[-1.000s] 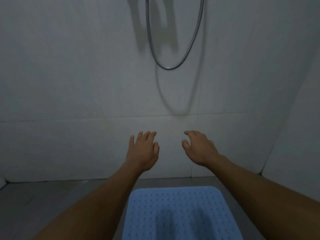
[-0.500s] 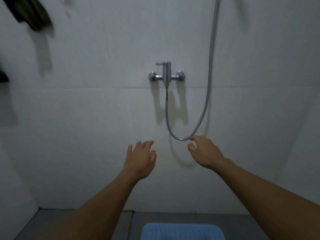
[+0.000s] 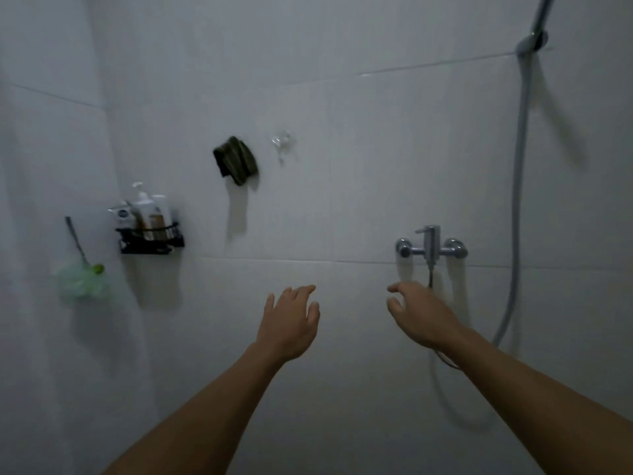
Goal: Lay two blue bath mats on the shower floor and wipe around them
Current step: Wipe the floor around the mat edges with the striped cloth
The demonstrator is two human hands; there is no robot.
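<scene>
I face the white tiled shower wall. My left hand is stretched out in front of the wall, palm down, fingers apart and empty. My right hand reaches forward beside it, just below the tap, fingers loosely curled with nothing in them. A dark green cloth hangs on the wall up and to the left of my hands. No blue bath mat and no floor are in view.
A chrome tap with its grey hose is on the wall at right. A clear hook sits beside the cloth. A black wire rack with bottles and a green bath sponge hang at left.
My view has swung upward and to the left: the blue mat and floor have dropped out of sight, and the cloth, rack and sponge have come into view. Both hands stay outstretched and empty.
</scene>
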